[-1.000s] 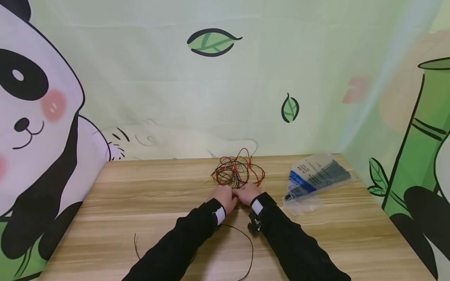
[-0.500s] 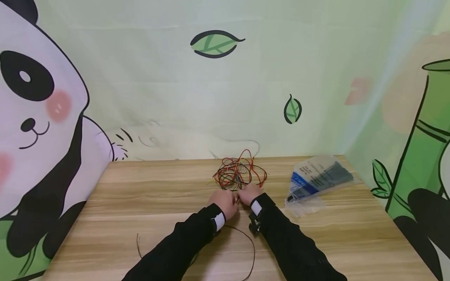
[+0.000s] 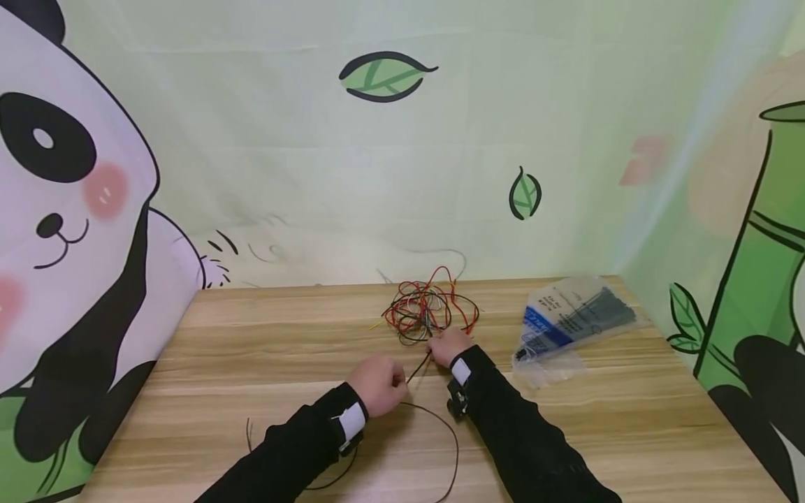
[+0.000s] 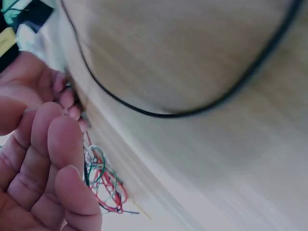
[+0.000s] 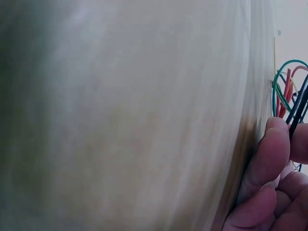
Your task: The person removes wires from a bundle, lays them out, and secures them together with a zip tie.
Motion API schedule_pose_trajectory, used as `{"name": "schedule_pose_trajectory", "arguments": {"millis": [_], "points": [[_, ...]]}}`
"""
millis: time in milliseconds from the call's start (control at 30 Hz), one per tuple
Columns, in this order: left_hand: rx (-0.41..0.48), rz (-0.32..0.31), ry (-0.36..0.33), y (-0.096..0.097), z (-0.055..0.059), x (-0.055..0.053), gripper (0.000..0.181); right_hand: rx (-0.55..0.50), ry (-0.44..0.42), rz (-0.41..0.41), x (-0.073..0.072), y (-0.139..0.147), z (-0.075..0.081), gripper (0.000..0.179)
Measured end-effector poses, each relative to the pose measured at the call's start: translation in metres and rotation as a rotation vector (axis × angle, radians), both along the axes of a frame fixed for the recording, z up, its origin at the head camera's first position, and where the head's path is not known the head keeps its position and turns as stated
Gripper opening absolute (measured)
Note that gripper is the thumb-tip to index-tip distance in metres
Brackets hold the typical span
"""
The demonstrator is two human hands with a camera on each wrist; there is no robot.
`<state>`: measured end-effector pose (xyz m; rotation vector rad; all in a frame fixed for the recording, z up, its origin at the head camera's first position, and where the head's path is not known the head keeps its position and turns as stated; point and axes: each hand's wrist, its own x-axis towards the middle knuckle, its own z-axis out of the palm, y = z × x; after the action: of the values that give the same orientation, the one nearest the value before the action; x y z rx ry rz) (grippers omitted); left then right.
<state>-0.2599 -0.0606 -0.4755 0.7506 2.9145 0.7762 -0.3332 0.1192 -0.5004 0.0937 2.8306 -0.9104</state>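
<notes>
A tangled bundle of red, black, green and other wires (image 3: 420,311) lies at the back middle of the table. My right hand (image 3: 450,345) is at its near edge. Thumb and finger pinch black wire (image 5: 299,108) in the right wrist view. Nearer and to the left is my left hand (image 3: 379,385), its thumb and fingertip together on a dark wire (image 3: 419,366) that runs straight between the two hands. In the left wrist view the wire at those fingertips is hardly visible. A loose length of black wire (image 4: 166,115) curves over the wood beside the left hand.
A clear plastic bag (image 3: 569,318) with a blue label and dark thin strips lies at the right on the wooden table (image 3: 629,433). Printed cloth walls (image 3: 283,175) stand behind and beside it. A thin wire end (image 3: 248,433) sticks up near the left sleeve.
My left hand has drawn away from the right, toward the near left, and a straight stretch of dark wire now shows between them. The right hand stays by the bundle.
</notes>
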Motion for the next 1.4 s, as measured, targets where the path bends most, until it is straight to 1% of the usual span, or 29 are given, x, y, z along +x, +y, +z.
{"name": "schedule_pose_trajectory", "arguments": {"millis": [100,300,433,567,767,900,1033,1167,1267,1400], "points": [[0.034,-0.039,-0.016,-0.011,0.002,0.008,0.021,-0.032,-0.011,0.009,-0.001,0.002,-0.002,0.029],[0.089,-0.138,-0.086,-0.036,0.009,0.027,0.019,-0.088,-0.031,0.028,-0.002,0.004,-0.004,0.029],[0.120,-0.164,-0.144,-0.055,0.013,0.042,0.018,-0.103,-0.046,0.027,-0.002,0.005,-0.005,0.031],[0.157,-0.196,-0.176,-0.073,0.017,0.056,0.019,-0.122,-0.068,0.031,-0.003,0.005,-0.005,0.034],[0.209,-0.256,-0.232,-0.093,0.024,0.073,0.020,-0.151,-0.085,0.033,-0.004,0.006,-0.004,0.035],[0.256,-0.295,-0.249,-0.103,0.031,0.080,0.018,-0.172,-0.097,0.031,-0.005,0.008,-0.006,0.035],[0.325,-0.333,-0.279,-0.113,0.038,0.085,0.019,-0.191,-0.111,0.038,-0.007,0.009,-0.010,0.033],[0.392,-0.353,-0.334,-0.127,0.043,0.087,0.017,-0.224,-0.112,0.045,-0.008,0.010,-0.010,0.028],[0.436,-0.361,-0.395,-0.139,0.046,0.090,0.016,-0.231,-0.112,0.052,-0.008,0.009,-0.011,0.029],[0.520,-0.396,-0.428,-0.155,0.050,0.096,0.016,-0.235,-0.106,0.050,-0.008,0.009,-0.011,0.031]]}}
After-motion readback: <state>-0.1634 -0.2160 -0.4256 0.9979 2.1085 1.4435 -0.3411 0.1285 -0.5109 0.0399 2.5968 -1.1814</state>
